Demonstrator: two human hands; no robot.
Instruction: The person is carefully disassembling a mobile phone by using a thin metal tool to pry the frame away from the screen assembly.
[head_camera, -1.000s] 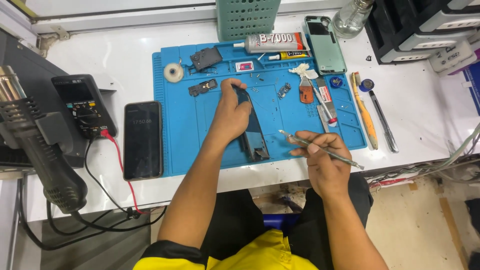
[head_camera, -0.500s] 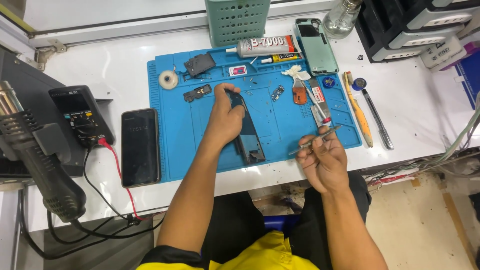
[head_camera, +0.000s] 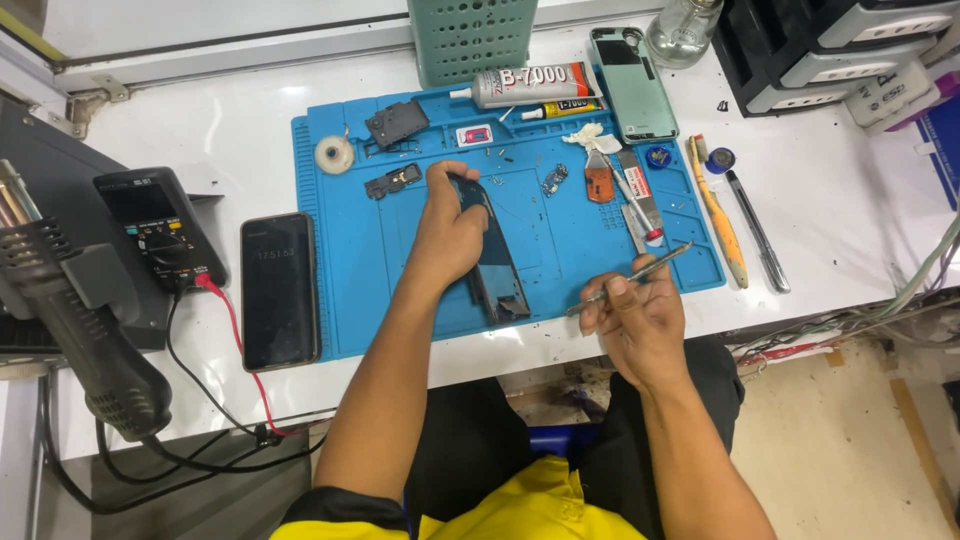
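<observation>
At the left edge a black heat gun (head_camera: 75, 330) hangs beside a multimeter (head_camera: 160, 232) and a dark phone (head_camera: 280, 290) lying screen up. On the blue work mat (head_camera: 400, 300) the left hand (head_camera: 452, 232) is still closed over the upper end of the opened phone body (head_camera: 495, 270), pinning it flat; it has barely shifted over the last second. What has changed is on the right: the right hand (head_camera: 635, 320), which a second ago held the metal tweezers (head_camera: 632, 278) with their tip towards the phone body, has drawn back to the mat's near edge and now pinches them closed-fingered, tips pointing up and right, clear of the work. The probing looks paused.
</observation>
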